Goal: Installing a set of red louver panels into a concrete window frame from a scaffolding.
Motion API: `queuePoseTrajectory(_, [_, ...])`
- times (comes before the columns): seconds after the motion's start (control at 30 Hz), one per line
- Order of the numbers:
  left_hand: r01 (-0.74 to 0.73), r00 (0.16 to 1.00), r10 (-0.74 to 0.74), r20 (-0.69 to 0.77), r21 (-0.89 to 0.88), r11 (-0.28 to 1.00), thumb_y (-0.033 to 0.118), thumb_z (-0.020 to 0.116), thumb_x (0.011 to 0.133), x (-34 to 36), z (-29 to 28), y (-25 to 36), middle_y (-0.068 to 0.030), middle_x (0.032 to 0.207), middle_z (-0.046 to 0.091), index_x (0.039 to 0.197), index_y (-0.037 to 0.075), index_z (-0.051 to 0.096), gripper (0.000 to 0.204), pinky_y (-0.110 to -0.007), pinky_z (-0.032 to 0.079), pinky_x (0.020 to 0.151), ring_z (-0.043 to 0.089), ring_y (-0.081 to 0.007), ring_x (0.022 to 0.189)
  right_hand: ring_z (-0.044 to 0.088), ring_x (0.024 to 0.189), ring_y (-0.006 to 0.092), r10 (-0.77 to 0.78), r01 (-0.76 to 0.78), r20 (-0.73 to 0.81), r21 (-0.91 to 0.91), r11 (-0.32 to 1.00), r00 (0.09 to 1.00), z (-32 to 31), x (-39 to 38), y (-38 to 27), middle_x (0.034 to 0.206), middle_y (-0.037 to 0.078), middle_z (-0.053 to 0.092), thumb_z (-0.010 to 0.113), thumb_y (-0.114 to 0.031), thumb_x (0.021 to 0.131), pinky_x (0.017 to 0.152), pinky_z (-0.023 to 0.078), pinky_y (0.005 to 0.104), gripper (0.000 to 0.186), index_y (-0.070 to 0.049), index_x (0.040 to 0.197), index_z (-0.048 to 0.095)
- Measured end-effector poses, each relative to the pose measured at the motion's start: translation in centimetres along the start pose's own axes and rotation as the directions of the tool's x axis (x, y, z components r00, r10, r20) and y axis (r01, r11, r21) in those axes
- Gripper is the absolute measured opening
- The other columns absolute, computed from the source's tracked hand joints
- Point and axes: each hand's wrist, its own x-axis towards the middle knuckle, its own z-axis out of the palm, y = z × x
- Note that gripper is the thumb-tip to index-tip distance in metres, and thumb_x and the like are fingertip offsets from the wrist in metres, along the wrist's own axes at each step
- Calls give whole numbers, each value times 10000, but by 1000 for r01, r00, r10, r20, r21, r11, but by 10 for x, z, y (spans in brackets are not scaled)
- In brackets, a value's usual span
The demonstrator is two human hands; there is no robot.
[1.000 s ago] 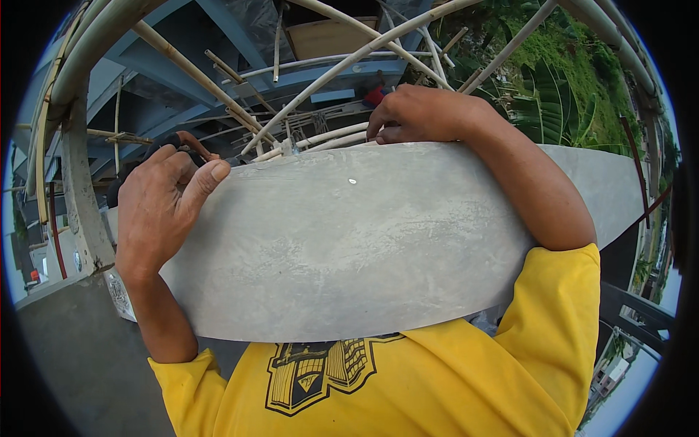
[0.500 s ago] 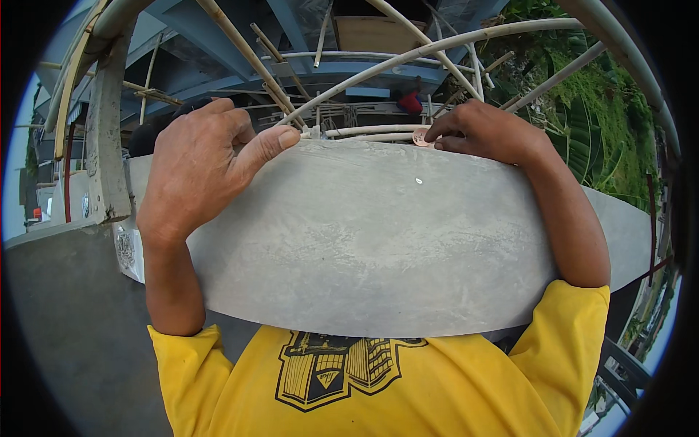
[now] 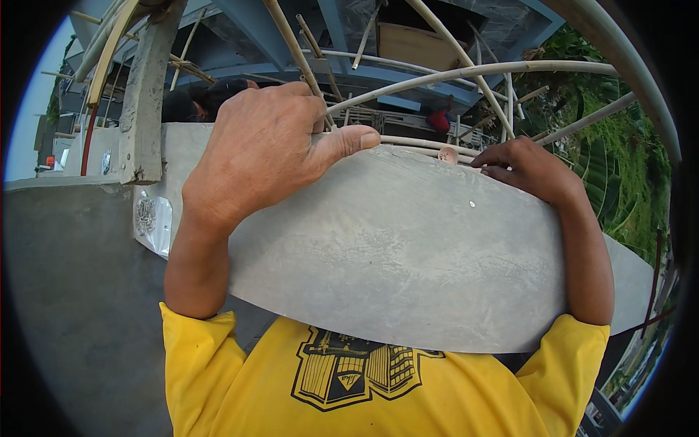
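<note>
A wide grey concrete ledge crosses in front of me. At its far edge, my left hand is bent over the rim, its thumb stretched along the edge. Its other fingertips are hidden beyond the rim, with whatever they hold. Farther right, my right hand curls at the same edge, fingers bent close together; nothing between them can be made out. A small round pinkish disc lies at the edge just left of the right fingertips. On the ledge top is a small white speck.
Bamboo poles cross beyond the ledge. A concrete post stands at the left, near a clear plastic bag of small metal pieces. Another person's dark-haired head shows behind my left hand. Green plants grow below right.
The view has shifted, so the scene sits farther right. My left hand has slid a little right along the edge. The right fingertips have drawn slightly away from the disc.
</note>
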Motion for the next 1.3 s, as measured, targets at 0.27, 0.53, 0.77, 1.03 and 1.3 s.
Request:
queuePoseTrajectory(0.27, [-15, 1000, 15, 12, -5, 1000, 655, 613, 837, 0, 0, 1, -102, 672, 616, 742, 15, 710, 655, -347, 448, 563, 587, -218, 609, 658, 1006, 280, 22, -22, 15, 12, 1000, 1000, -2, -1, -1, 1072, 135, 706, 637, -189, 905, 938, 496, 376, 261, -51, 1115, 706])
queuePoseTrajectory(0.53, [-9, 1000, 9, 9, -13, 1000, 656, 617, 833, 0, 0, 0, -107, 689, 627, 746, 12, 711, 657, -351, 452, 568, 597, -215, 625, 654, 1004, 280, -11, 11, 12, 15, 1000, 1000, -2, 0, 0, 1068, 134, 704, 632, -188, 911, 934, 495, 377, 259, -53, 1119, 704])
queuePoseTrajectory(0.77, [19, 998, -19, 57, -14, 1000, 650, 631, 824, 1, -4, 2, -119, 733, 650, 840, -8, 738, 667, -343, 473, 622, 621, -225, 679, 657, 1010, 270, 37, -37, 4, -20, 999, 999, 1, 0, 0, 1077, 130, 705, 633, -182, 908, 935, 498, 375, 258, -56, 1121, 707])
queuePoseTrajectory(1.03, [42, 997, -42, 65, -1, 999, 673, 617, 819, 0, -4, 3, -142, 761, 671, 897, -44, 729, 730, -360, 497, 650, 651, -251, 694, 664, 996, 278, -6, 6, 18, 15, 1000, 1000, -1, 2, 0, 1065, 140, 711, 627, -138, 890, 935, 502, 378, 263, -42, 1122, 705])
queuePoseTrajectory(1.3, [46, 989, -47, 143, 12, 999, 677, 582, 843, 3, -10, 5, -157, 814, 674, 935, -56, 725, 753, -390, 486, 677, 654, -252, 754, 659, 1027, 279, 23, -24, 49, 25, 999, 999, -4, 2, -3, 1081, 150, 707, 641, -142, 878, 960, 488, 376, 276, -44, 1128, 701])
